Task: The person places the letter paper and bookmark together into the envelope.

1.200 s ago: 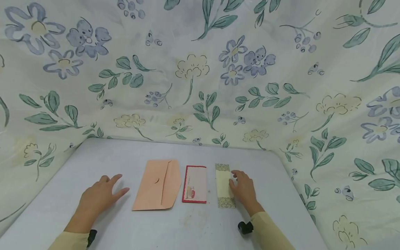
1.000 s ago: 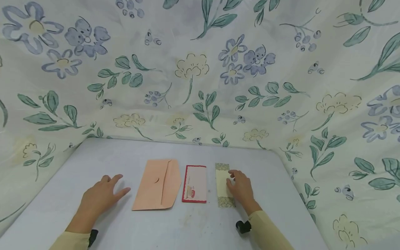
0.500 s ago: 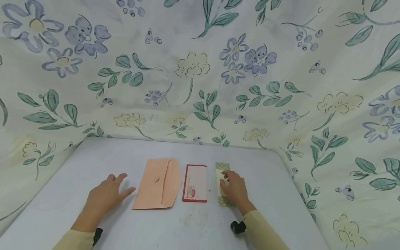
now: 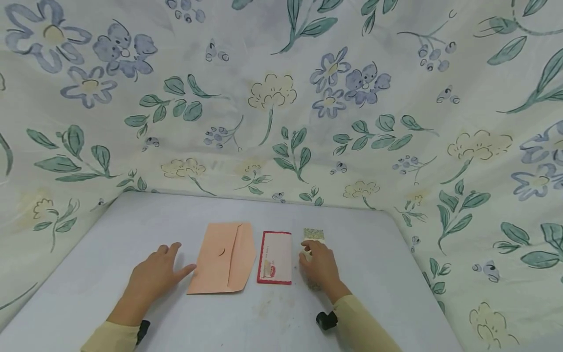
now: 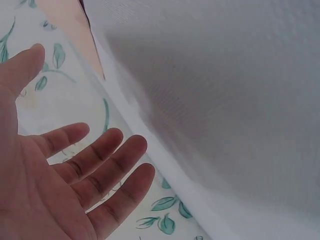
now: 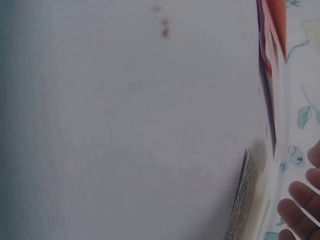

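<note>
A peach envelope [image 4: 215, 266] with a flap along its right side lies on the white table. Just left of it hovers my left hand [image 4: 151, 274], fingers spread and holding nothing; its thumb tip appears at the envelope's left edge, and I cannot tell if they touch. A pale card with a red border [image 4: 279, 254] lies in the middle. Right of that is a narrow cream card with speckled green ends [image 4: 313, 233], mostly hidden beneath my right hand [image 4: 324, 266]. The right wrist view shows the right hand's loosely bent fingers [image 6: 297, 215] apart from the narrow card's edge [image 6: 242, 200].
The white tabletop [image 4: 382, 274] carries faint brownish stains [image 4: 266, 305] in front of the cards. A floral cloth [image 4: 272, 122] rises behind the table and at both sides. Each wrist wears a black camera, such as the right one [image 4: 327, 320].
My right hand has moved left across the narrow card, covering most of it. My left hand has shifted right, towards the envelope. The envelope and cards have stayed in place.
</note>
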A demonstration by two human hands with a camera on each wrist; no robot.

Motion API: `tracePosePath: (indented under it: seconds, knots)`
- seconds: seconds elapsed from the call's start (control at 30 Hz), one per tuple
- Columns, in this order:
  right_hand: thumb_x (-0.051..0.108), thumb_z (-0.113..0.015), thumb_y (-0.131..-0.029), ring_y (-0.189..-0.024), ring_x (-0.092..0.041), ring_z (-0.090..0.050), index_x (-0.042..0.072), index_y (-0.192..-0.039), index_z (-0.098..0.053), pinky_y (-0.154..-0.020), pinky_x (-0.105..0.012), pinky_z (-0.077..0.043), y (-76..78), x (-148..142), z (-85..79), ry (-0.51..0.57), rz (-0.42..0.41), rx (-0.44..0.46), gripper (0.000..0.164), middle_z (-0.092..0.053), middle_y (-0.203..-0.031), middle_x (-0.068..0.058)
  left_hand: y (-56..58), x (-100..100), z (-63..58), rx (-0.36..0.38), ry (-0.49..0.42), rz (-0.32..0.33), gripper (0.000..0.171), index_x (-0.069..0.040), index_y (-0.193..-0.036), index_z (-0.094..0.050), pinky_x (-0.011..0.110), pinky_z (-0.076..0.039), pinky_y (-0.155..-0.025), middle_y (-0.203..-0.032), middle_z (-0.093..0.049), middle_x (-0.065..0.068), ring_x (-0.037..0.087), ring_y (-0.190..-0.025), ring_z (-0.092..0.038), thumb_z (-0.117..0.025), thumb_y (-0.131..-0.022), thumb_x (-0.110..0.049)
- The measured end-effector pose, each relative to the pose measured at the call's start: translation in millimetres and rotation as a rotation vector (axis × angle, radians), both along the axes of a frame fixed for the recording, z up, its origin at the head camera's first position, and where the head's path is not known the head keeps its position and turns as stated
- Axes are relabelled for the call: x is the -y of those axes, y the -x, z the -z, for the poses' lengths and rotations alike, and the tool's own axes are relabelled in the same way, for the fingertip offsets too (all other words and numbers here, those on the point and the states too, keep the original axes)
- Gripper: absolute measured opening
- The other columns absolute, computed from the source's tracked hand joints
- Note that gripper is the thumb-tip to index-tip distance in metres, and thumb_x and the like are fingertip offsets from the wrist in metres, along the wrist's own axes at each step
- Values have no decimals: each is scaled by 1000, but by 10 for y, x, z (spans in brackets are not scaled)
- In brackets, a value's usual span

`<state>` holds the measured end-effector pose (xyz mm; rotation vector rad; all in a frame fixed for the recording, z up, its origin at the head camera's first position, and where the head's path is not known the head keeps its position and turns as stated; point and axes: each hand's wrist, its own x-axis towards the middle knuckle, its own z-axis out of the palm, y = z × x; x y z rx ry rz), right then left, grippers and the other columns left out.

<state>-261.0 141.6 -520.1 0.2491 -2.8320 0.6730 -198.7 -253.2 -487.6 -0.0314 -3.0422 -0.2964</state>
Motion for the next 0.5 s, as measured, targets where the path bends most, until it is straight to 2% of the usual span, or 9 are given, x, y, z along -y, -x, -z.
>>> tracePosePath:
  seconds: [0.5]
  knots:
    - [29, -59, -87, -91, -14, -55, 19, -115, -59, -81, -34, -46, -30, 200, -23, 8, -31, 43, 30, -60, -100, 4, 8, -109, 7, -8, 2, 20, 87, 6, -129, -43, 52, -47, -58, -110, -51, 30, 44, -91, -55, -58, -78, -63]
